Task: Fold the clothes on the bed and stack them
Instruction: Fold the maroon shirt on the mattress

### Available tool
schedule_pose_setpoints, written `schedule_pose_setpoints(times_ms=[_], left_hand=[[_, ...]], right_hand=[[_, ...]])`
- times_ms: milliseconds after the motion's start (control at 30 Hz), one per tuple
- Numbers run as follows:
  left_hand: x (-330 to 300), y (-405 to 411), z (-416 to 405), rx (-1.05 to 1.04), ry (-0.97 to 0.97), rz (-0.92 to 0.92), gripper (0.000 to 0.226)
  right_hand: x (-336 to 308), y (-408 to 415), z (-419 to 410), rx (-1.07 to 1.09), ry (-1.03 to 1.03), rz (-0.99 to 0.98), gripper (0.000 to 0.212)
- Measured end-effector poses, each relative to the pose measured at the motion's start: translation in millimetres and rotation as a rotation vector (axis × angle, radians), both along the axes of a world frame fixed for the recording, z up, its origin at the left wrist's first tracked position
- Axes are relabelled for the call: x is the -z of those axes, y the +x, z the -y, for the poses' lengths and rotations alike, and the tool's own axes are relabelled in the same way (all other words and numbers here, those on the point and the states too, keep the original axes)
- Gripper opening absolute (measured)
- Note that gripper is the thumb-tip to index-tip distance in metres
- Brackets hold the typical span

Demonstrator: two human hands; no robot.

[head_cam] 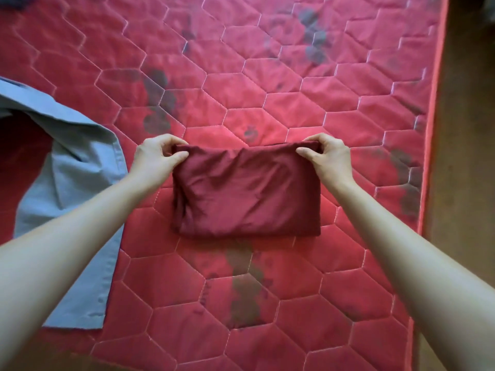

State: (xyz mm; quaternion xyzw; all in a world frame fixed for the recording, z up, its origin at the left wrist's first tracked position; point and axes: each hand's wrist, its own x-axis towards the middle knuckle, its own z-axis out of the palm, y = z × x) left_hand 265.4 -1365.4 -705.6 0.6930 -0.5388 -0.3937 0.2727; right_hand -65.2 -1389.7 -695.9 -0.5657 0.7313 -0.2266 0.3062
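Bed: red quilted mattress (294, 103) filled the frame.
Cloth: folded maroon cloth (246, 194) lay centre.
Left hand (155, 156): pinched its upper-left corner.
Right hand (329, 156): pinched its upper-right corner.
Shirt: blue shirt (80, 183) at left edge.

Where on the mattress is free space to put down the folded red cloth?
Free: the mattress beyond the folded cloth, and the strip between it and the right edge. Crowded: the left side, where the blue shirt lies.

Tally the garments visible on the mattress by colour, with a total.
Maroon: 1, the folded cloth, pinched at its far corners by the left hand and right hand
Light blue: 1, the unfolded shirt
Dark, top-left corner: 1, unclear
Total: 3
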Motion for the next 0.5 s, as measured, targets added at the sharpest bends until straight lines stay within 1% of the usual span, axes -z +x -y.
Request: schedule_pose_setpoints(times_ms=[100,167,233,267,333,400,433,500], left_hand=[[18,-2,12,-0.035,0.051,0.105,0.019],[22,-4,15,-0.067,0.070,0.198,0.020],[17,-10,13,-0.108,0.015,0.373,0.029],[11,-16,10,-0.106,-0.056,0.469,0.034],[0,-37,-5,0.004,-0.247,0.590,0.043],[-3,-66,-31,0.207,-0.371,0.651,0.050],[0,-81,-45,0.304,-0.380,0.672,0.053],[14,-105,-68,0.459,-0.337,0.721,0.053]], right_hand=[[18,-3,18,0.053,0.052,-0.048,0.012],[24,-4,22,0.099,0.072,-0.057,0.013],[25,-2,22,0.147,0.018,-0.123,0.020],[22,2,19,0.166,-0.051,-0.170,0.025],[11,18,8,0.157,-0.257,-0.200,0.031],[8,46,-14,0.046,-0.418,-0.206,0.032],[10,63,-29,-0.050,-0.444,-0.226,0.033],[22,94,-63,-0.279,-0.415,-0.283,0.039]])
